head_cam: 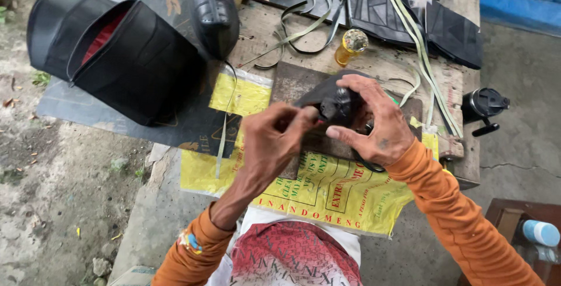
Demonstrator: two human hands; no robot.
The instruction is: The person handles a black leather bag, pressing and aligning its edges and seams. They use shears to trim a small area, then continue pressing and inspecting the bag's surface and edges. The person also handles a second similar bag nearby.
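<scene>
Pinching with your left hand [274,137], you close thumb and forefinger at the near edge of a small black leather piece [338,104], while your right hand [374,123] curls over it, gripping to steady it above the dark board [292,81]. Its long axis seems to run hand to hand; its pointing end is hidden.
</scene>
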